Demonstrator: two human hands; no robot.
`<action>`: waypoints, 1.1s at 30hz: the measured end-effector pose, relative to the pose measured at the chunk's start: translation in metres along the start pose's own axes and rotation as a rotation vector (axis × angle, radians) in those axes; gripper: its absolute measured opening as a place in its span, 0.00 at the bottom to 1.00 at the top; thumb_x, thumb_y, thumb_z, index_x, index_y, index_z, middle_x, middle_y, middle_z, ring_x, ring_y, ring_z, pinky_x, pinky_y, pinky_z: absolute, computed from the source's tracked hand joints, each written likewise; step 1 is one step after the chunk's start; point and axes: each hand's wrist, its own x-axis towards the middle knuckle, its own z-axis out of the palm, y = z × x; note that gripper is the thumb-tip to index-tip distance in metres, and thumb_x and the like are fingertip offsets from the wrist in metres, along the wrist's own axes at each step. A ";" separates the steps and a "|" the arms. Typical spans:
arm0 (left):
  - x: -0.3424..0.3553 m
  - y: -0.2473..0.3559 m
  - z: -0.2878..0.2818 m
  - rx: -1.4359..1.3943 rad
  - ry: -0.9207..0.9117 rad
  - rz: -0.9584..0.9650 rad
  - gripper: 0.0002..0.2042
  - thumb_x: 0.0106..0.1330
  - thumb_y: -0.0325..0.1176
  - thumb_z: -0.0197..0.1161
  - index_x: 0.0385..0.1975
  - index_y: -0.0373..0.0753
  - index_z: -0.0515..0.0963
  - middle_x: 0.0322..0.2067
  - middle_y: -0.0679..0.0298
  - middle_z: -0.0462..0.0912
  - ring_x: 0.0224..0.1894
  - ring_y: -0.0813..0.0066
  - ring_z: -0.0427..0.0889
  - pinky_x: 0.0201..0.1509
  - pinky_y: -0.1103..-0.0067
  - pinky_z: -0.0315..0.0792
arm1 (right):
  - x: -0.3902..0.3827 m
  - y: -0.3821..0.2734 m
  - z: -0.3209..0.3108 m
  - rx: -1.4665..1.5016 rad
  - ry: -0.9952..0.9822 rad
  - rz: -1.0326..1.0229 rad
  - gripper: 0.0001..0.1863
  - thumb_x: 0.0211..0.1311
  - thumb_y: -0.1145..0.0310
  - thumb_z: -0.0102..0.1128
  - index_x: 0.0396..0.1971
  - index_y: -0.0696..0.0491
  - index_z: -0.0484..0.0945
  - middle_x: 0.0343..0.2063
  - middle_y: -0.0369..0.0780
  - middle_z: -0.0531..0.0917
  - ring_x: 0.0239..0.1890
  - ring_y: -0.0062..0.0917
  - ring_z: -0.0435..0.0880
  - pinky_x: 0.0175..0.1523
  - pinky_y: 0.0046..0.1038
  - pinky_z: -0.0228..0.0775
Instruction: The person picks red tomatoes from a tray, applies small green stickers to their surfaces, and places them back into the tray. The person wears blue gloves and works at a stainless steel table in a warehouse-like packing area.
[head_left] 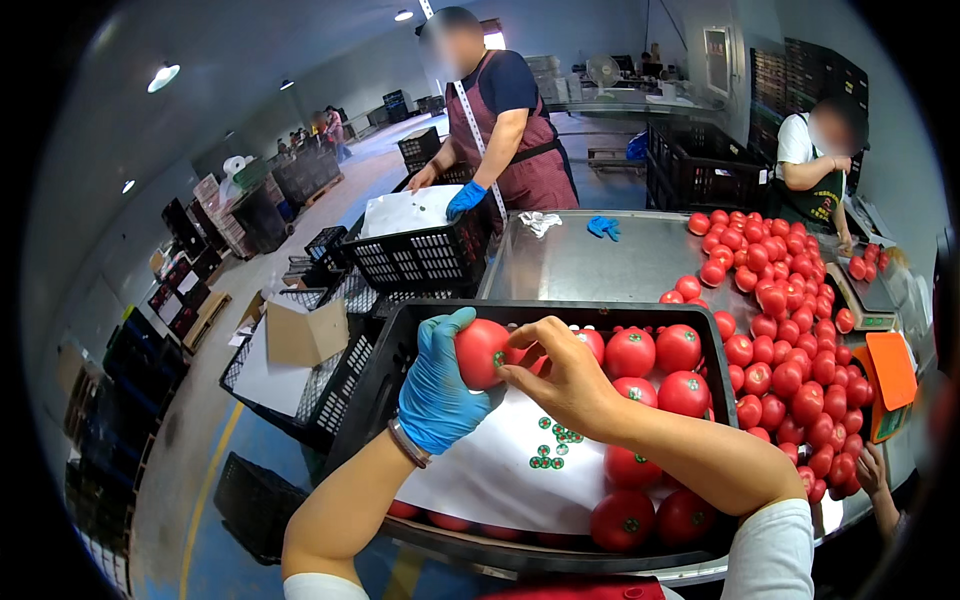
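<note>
In my left hand [437, 390], which wears a blue glove, a red tomato [479, 352] is gripped above a black crate [380, 350]. A small round green sticker [499, 358] shows on the tomato's side. My bare right hand [565, 375] is closed in a pinch, its thumb tip at the sticker; whatever lies between its fingers is hidden. Below, several loose round stickers [556, 437] lie on a white paper sheet [480, 478] inside the crate. Rows of stickered tomatoes [683, 393] fill the crate's right side, and more tomatoes show under the sheet's near edge.
A large heap of tomatoes [790, 340] covers the right of the metal table [590, 265]. Beyond it are a scale [868, 300] and an orange tray [888, 360]. Across, a person [510, 130] handles a paper-lined crate [420, 255]; another person [815, 165] stands far right. An open cardboard box [305, 335] sits left.
</note>
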 end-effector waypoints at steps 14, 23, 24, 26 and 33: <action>-0.002 0.000 0.001 -0.027 -0.044 0.045 0.43 0.37 0.31 0.77 0.55 0.39 0.59 0.47 0.55 0.64 0.49 0.58 0.70 0.53 0.70 0.69 | -0.005 0.011 -0.005 -0.112 -0.067 -0.183 0.14 0.54 0.73 0.64 0.39 0.53 0.71 0.39 0.45 0.71 0.36 0.37 0.79 0.39 0.34 0.73; -0.002 0.004 0.003 -0.026 -0.066 0.061 0.42 0.36 0.30 0.77 0.55 0.39 0.59 0.47 0.55 0.64 0.48 0.58 0.70 0.54 0.70 0.68 | -0.009 0.018 -0.004 -0.124 -0.062 -0.276 0.13 0.52 0.75 0.65 0.36 0.53 0.70 0.38 0.45 0.70 0.35 0.39 0.78 0.38 0.35 0.73; -0.002 0.004 0.003 -0.036 -0.071 0.040 0.42 0.36 0.30 0.77 0.55 0.39 0.59 0.47 0.55 0.64 0.48 0.58 0.70 0.54 0.70 0.68 | -0.010 0.018 -0.004 -0.122 -0.068 -0.265 0.13 0.53 0.75 0.65 0.36 0.53 0.70 0.38 0.45 0.69 0.35 0.39 0.78 0.39 0.35 0.73; -0.003 0.003 0.003 -0.058 -0.082 -0.003 0.42 0.36 0.29 0.77 0.55 0.40 0.59 0.47 0.55 0.64 0.48 0.58 0.70 0.54 0.70 0.68 | -0.010 0.016 -0.004 -0.116 -0.080 -0.241 0.14 0.53 0.75 0.64 0.37 0.53 0.69 0.40 0.46 0.69 0.36 0.39 0.78 0.40 0.34 0.74; -0.003 0.003 0.002 -0.032 -0.089 0.011 0.42 0.36 0.29 0.76 0.55 0.40 0.59 0.47 0.55 0.64 0.49 0.58 0.69 0.54 0.69 0.68 | -0.011 0.009 -0.005 -0.063 -0.097 -0.100 0.16 0.54 0.75 0.64 0.40 0.53 0.68 0.43 0.47 0.67 0.38 0.38 0.80 0.42 0.32 0.78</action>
